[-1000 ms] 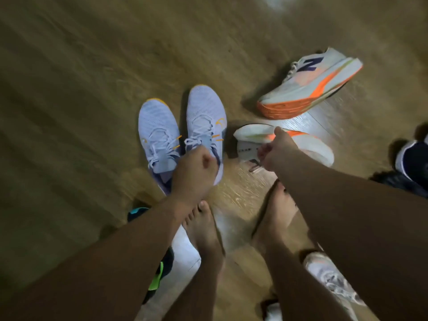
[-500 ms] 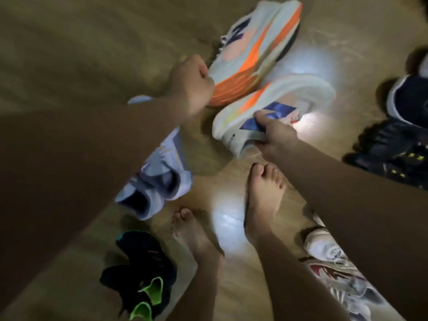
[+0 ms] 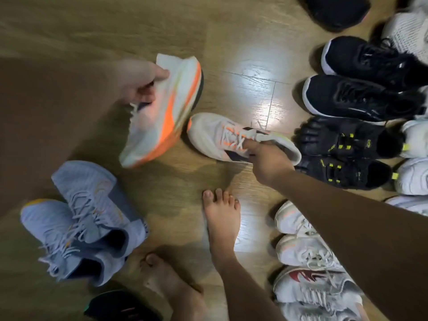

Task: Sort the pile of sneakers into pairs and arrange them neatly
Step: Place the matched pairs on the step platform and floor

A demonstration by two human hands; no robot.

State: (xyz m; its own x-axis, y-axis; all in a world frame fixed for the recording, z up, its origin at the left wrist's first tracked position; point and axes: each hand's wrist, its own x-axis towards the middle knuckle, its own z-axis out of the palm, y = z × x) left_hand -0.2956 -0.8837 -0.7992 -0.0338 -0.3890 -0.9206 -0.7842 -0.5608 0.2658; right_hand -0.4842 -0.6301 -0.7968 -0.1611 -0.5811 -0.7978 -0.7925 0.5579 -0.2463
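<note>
- The left hand (image 3: 139, 82), ahead and to the left of the forward bare foot (image 3: 221, 218), grips the heel end of a white-and-orange sneaker (image 3: 162, 117) with thumb and curled fingers. The shoe hangs tilted with its sole turned outward, apparently off the wooden floor (image 3: 69, 31).
- The right hand (image 3: 266, 163), just ahead and right of that foot, curls its fingers into the collar of the matching white sneaker (image 3: 215, 135). Its toe nearly touches the lifted shoe.
- This pair looks matched but is not yet set side by side.
- Left of the foot, a light-blue pair (image 3: 88, 223) lies together with one shoe overlapping the other, so it probably needs straightening.
- Right of the foot, pairs appear lined up: plain black sneakers (image 3: 352, 89), black sneakers with yellow tabs (image 3: 342, 144) and white sneakers with peach accents (image 3: 298, 237).
- A white sneaker with a red mark (image 3: 308, 281), behind and right of the foot, is partly hidden, so its pairing cannot be told.
- A dark sneaker (image 3: 115, 306) behind and left of the foot looks unsorted.
</note>
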